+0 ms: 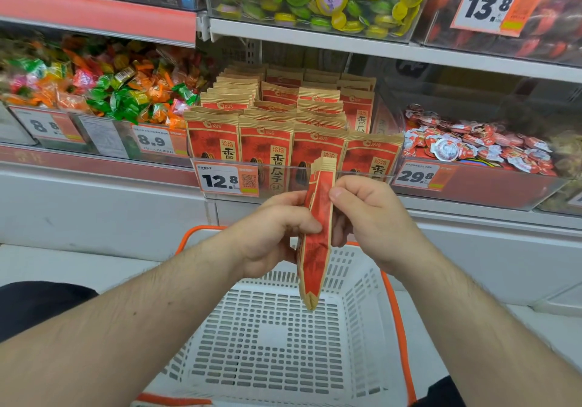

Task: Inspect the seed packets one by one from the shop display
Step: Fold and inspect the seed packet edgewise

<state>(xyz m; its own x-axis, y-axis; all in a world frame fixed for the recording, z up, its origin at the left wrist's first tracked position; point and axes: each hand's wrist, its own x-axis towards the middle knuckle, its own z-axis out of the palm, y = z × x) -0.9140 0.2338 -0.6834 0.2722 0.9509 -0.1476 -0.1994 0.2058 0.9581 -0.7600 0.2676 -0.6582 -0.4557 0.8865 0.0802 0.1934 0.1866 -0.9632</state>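
Mid-inspection: left hand (271, 230) and right hand (368, 214) both pinch one red sunflower seed packet (316, 243) edge-on above the white basket (283, 343); next, probably, turn it face-up, then return it to the display bin (293, 172).

The shelf (346, 48) carries clear bins (456, 198) of seed packets (266, 148) and, seemingly, sweets (104, 91).
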